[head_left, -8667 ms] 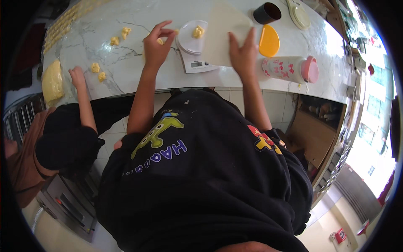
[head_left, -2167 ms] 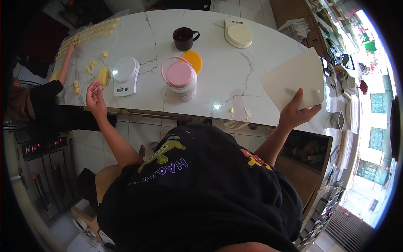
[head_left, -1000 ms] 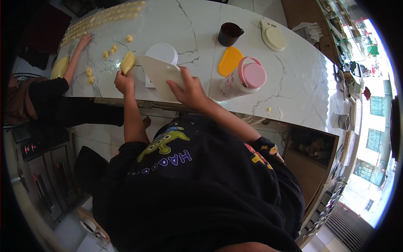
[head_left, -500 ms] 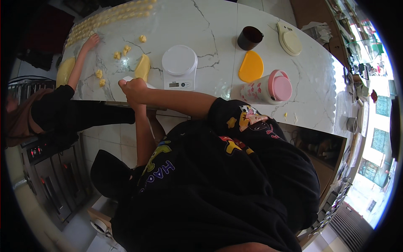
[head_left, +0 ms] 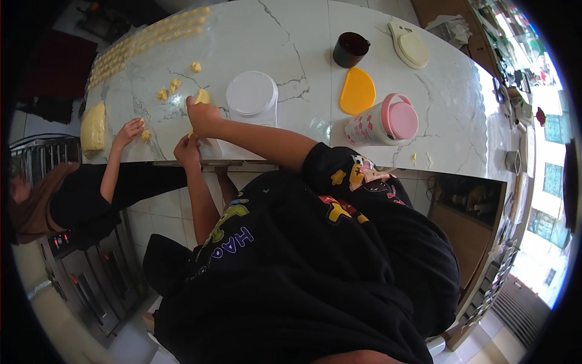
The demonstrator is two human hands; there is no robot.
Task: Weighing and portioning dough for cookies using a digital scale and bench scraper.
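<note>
My right hand (head_left: 207, 119) is closed beside a yellow dough slab (head_left: 202, 96), its fingers reaching the slab's near side. What it grips is hidden from above. Just nearer the table edge, my left hand (head_left: 187, 150) pinches a small piece of yellow dough (head_left: 191, 134). Right of my hands stands a white kitchen scale (head_left: 251, 93) with a round platform, partly covered by my right forearm. Several loose dough lumps (head_left: 175, 85) lie on the marble-patterned table beyond and left of my hands.
A co-worker's hand (head_left: 128, 132) is at a dough lump on the left, near a large dough block (head_left: 93, 128). Rows of dough balls (head_left: 151, 41) lie far left. Rightward are a dark mug (head_left: 350, 50), yellow scraper (head_left: 357, 91), pink-lidded bottle (head_left: 388, 120) and second scale (head_left: 411, 48).
My hands, together before, have parted: the left drew back toward the table edge with a dough piece, while the right moved over the slab. The co-worker's hand came nearer from the far left.
</note>
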